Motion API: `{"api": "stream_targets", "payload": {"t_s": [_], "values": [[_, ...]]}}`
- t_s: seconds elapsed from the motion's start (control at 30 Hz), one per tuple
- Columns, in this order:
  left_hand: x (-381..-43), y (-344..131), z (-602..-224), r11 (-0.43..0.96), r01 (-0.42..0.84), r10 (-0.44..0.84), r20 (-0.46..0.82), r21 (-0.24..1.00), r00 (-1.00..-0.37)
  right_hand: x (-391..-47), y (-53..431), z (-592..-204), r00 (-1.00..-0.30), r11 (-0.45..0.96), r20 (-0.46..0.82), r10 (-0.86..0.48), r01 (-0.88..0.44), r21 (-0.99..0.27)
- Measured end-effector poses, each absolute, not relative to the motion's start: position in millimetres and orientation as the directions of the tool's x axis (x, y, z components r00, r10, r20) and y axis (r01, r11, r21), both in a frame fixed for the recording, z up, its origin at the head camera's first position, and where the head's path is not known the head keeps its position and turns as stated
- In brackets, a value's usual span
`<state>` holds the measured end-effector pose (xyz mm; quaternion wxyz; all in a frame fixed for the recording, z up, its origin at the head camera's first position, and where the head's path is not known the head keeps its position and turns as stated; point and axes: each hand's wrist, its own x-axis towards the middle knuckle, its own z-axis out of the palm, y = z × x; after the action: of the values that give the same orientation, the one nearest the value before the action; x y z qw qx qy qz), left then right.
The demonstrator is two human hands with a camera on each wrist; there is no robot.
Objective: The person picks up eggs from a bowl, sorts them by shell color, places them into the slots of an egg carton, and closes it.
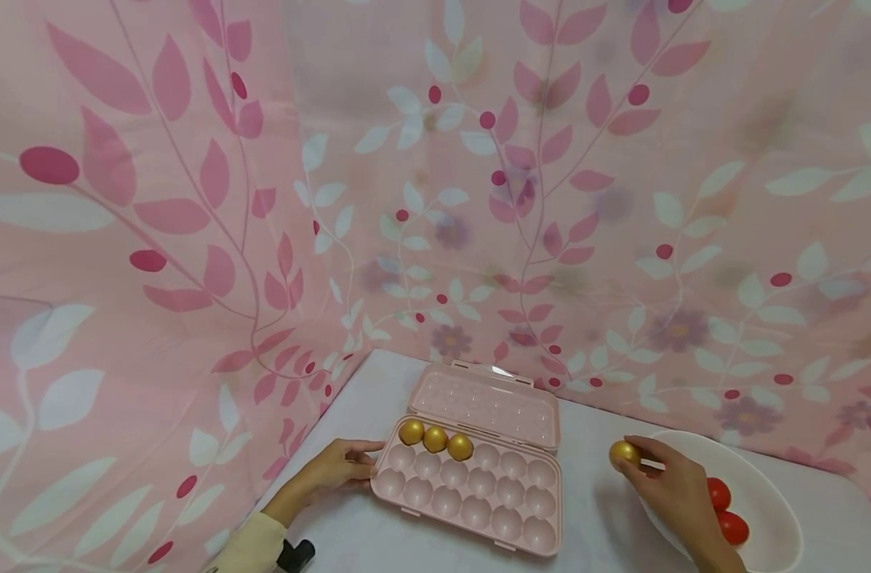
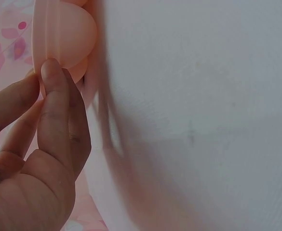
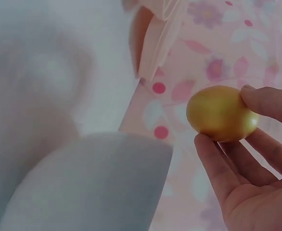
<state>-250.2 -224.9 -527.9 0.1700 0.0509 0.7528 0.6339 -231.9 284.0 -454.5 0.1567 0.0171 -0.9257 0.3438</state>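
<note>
Possibly the golden egg (image 1: 625, 454) could slip, since only the fingertips of the right hand (image 1: 675, 492) pinch its glossy shell; a tug from the left hand (image 1: 341, 465), pinching the egg tray (image 1: 482, 481) by its edge, could jostle the three golden eggs (image 1: 435, 438) there. The held egg lies well apart from the left hand; the bowl (image 1: 772, 509) of red balls (image 1: 732, 528) sits just beside the right.

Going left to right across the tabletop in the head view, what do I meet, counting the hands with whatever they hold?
Left hand → open pink egg carton → golden egg pinched in the right hand → white bowl.
</note>
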Motion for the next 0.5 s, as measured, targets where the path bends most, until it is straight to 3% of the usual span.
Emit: {"api": "stream_targets", "payload": {"t_s": [0.13,0.5], "values": [[-249.6,-225.0,-528.4,0.187,-0.142,0.288,-0.192,0.972,-0.938,-238.1,268.2,-454.9,-0.966,0.741,0.246,0.080,-0.107,-0.663],[-250.6,-224.3,-528.4,0.188,-0.137,0.291,-0.188,0.973,-0.938,-248.7,229.2,-460.7,-0.962,0.662,0.270,0.036,-0.180,-0.728]]}}
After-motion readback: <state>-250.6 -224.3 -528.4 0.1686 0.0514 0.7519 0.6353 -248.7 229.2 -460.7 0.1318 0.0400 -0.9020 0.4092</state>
